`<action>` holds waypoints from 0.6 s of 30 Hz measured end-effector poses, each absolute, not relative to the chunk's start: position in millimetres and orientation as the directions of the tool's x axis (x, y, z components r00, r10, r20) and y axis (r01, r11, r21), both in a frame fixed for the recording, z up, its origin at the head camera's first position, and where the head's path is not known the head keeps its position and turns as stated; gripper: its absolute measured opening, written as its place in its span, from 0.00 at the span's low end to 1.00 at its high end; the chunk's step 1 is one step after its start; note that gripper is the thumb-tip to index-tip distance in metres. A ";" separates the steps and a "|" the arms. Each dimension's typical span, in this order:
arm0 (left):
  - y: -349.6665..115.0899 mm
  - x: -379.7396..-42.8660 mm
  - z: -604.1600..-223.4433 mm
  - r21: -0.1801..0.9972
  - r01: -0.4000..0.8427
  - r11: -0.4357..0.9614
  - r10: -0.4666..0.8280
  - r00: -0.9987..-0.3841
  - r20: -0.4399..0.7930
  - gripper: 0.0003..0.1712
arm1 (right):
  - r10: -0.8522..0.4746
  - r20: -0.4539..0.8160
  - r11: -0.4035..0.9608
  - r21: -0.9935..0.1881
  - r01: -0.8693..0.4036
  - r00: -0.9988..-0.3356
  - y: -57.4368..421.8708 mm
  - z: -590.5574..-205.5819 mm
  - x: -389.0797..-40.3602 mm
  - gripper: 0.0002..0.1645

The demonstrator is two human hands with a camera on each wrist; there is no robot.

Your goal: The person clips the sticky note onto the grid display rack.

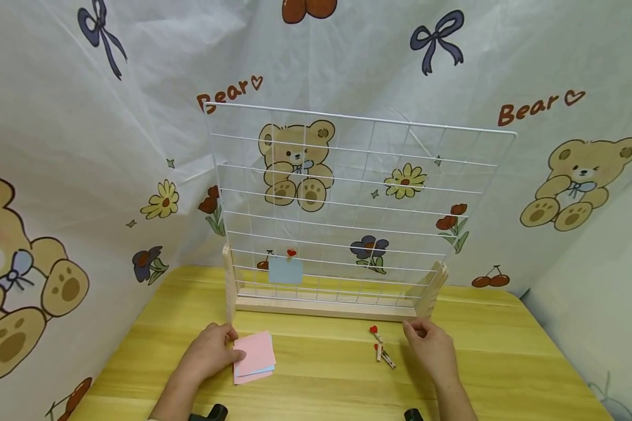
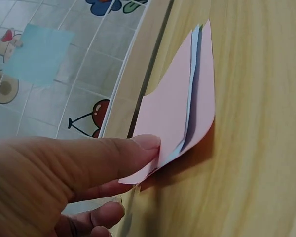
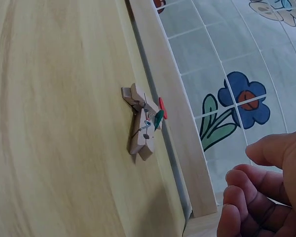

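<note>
My left hand (image 1: 208,352) pinches the left edge of a small stack of pink and blue paper squares (image 1: 256,354), thumb on top and fingers beneath. In the left wrist view the stack (image 2: 172,106) is bent, its layers fanned apart. My right hand (image 1: 436,349) holds nothing; its fingers are loosely bent near the rack's right foot. Left of that hand lie several small wooden clothespins (image 1: 383,354) with heart decorations. The right wrist view shows the clothespins (image 3: 144,131) bunched together, a red and a green heart visible.
Behind the hands stands a white wire grid rack on a wooden base (image 1: 321,307). A light blue paper square (image 1: 285,272) hangs low on its left side under a red heart clip (image 1: 291,253). Bear-printed cloth (image 1: 347,64) covers the walls behind the wooden table (image 1: 316,386).
</note>
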State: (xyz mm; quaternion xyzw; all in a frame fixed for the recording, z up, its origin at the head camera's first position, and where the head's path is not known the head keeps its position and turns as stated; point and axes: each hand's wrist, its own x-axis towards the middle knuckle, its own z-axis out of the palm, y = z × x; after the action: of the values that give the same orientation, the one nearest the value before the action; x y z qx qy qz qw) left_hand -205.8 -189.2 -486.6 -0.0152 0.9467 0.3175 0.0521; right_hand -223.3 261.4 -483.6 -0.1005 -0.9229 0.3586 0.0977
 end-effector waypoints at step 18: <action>-185.5 -207.4 -489.7 0.606 -0.062 0.793 0.010 -0.993 -0.115 0.18 | 0.245 0.110 0.713 -0.693 0.103 -0.963 254.6 -482.5 -221.2 0.15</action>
State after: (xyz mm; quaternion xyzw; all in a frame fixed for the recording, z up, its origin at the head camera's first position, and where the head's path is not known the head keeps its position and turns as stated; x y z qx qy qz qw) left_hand -207.4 -185.5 -489.7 -0.0139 0.9452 0.3215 0.0559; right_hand -221.2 254.6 -482.5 -0.0945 -0.9205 0.3665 0.0972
